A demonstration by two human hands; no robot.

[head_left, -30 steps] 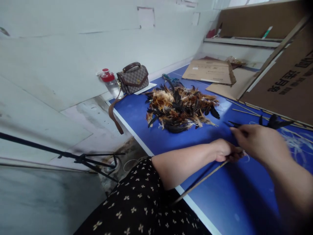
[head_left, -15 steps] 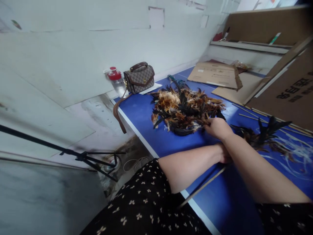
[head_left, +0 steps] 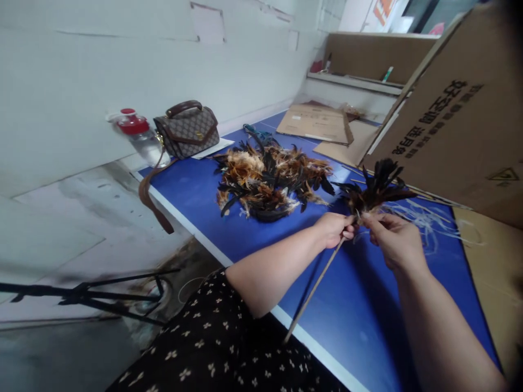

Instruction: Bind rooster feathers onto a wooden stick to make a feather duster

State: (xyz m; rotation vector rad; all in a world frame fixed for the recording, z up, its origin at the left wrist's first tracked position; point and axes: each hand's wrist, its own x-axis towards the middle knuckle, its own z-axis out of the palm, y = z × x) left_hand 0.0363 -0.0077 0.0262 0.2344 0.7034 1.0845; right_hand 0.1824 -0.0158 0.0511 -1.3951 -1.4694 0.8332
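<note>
Opening out at six o'clock from the grip: flat blue worktop (head_left: 351, 321), white edge (head_left: 316, 354) at seven. Tall brown cardboard carton (head_left: 457, 144) limits two; brown-and-black feather heap (head_left: 272, 179), ten. Thin tan wooden stick (head_left: 311, 296) overhangs at seven; avoid knocking it. Black-brown feather bunch (head_left: 373, 188) fans at stick's head. Left hand (head_left: 333, 228) wraps stick; right hand (head_left: 398, 239) pinches bunch's base. Keep stick steady, quills together.

Feather pile (head_left: 272, 182) blks L; room R of stick (head_left: 313, 290).
</note>
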